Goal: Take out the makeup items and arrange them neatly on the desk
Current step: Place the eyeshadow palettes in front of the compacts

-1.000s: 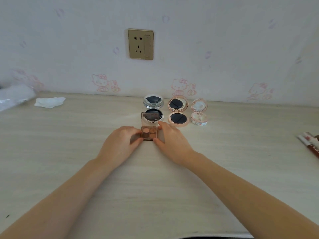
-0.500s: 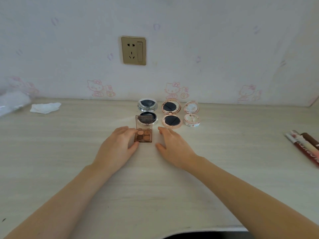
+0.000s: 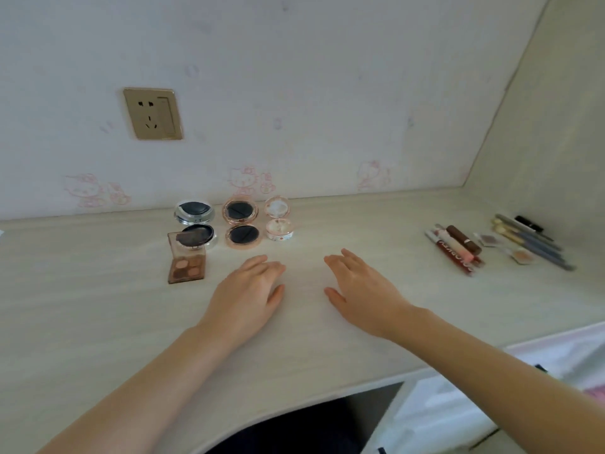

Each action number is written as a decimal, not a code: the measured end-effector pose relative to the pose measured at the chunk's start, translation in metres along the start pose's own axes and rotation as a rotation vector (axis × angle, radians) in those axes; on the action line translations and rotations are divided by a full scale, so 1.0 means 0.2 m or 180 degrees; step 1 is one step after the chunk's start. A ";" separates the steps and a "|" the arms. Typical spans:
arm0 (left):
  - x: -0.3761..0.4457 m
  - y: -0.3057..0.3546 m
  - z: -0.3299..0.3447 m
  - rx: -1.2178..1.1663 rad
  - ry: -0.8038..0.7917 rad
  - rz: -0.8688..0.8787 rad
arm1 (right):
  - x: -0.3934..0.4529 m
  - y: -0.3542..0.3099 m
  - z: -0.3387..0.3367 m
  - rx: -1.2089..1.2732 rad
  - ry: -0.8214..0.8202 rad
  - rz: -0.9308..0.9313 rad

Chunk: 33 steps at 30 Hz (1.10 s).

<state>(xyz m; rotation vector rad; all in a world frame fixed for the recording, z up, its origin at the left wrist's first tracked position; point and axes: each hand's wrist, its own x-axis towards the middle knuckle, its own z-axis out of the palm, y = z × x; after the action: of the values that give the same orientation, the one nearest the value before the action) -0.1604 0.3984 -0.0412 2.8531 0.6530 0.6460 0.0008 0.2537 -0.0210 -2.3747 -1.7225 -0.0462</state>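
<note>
Near the back edge of the desk (image 3: 98,322) stand 3 round compacts, all open: a silver compact (image 3: 195,224), a rose-gold compact (image 3: 241,226), a small white compact (image 3: 278,221). In front of the silver one is 1 eyeshadow palette (image 3: 186,262), lid up, long axis front-to-back. Left hand (image 3: 250,291) and right hand (image 3: 361,290) lie flat, fingers relaxed, holding nothing. Lip tubes (image 3: 455,252) & brushes (image 3: 530,240) lie at the right edge.

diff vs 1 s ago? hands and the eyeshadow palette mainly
Both hands let go of the eyeshadow palette: the left hand and right hand have drawn off to its right, open and flat above the desk, holding nothing. The palette stays open in front of the silver compact. The rose-gold compact and small white compact are unchanged. The camera has swung right.
</note>
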 end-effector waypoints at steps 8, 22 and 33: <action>0.26 0.44 0.23 -0.0258 -0.0168 0.0552 | -0.30 0.46 -0.17 -0.0100 0.0187 0.0752; 0.77 1.07 0.51 -0.0625 -0.0258 0.1174 | -0.46 1.14 -0.33 -0.0295 0.0249 0.1453; 1.22 1.33 0.68 -0.0874 -0.0266 0.1078 | -0.22 1.56 -0.34 -0.0228 0.0197 0.1983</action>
<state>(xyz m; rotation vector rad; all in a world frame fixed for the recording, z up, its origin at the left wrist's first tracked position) 0.2002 0.2629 -0.0105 2.7289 0.0574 0.6015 0.2884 0.1077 -0.0065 -2.8128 -0.9049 -0.0837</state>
